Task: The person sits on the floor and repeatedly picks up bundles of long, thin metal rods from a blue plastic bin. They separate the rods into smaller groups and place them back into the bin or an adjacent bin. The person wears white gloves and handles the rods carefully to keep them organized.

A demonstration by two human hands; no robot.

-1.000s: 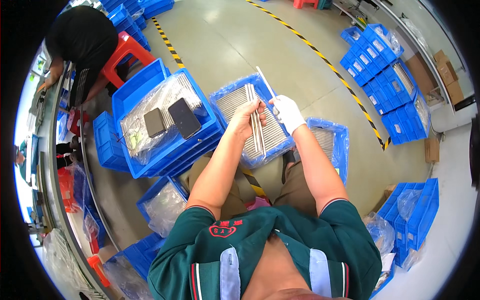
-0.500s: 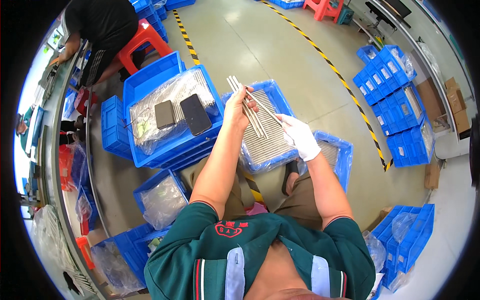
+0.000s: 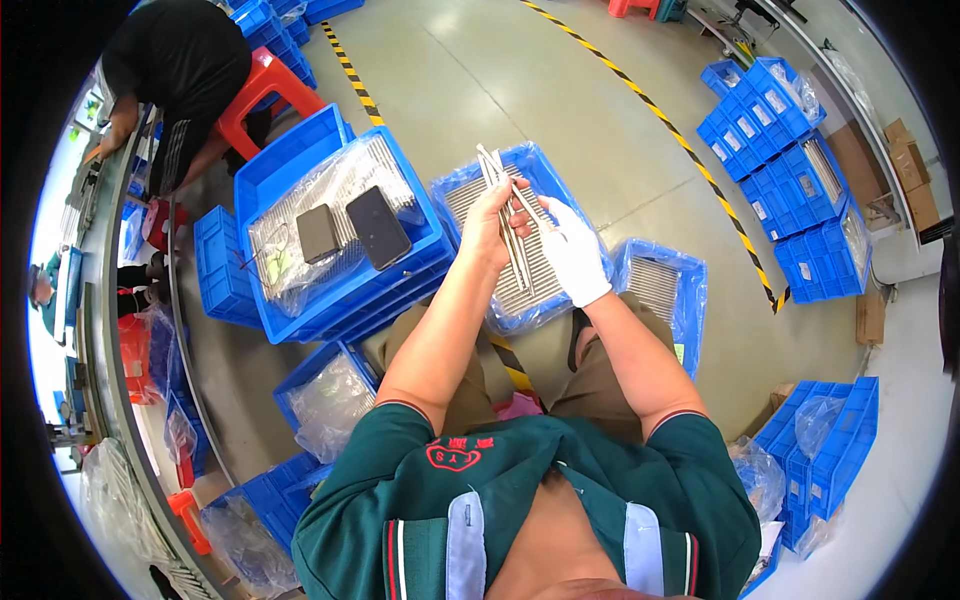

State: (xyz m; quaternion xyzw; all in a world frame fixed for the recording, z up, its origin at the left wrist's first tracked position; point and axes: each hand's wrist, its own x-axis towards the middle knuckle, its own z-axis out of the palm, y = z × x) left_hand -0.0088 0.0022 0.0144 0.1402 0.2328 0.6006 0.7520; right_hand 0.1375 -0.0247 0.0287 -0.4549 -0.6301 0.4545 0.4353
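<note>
Bare and closed, my left hand grips several thin metal rods whose ends stick out above and below the fingers. My right hand, in a white glove, is close beside it with fingers pinched on the lower end of one rod, which slants across from the left hand. Both hands are over a blue crate lined with clear plastic. Rows of similar metal rods lie side by side in it.
Left of my hands, stacked blue crates carry bagged rods, a phone and a dark flat box. Another crate of rods stands at right. A person works at the left bench near a red stool.
My right hand has moved in toward my left hand, and the slanting rod has drawn closer to the bunch. The view has shifted slightly.
</note>
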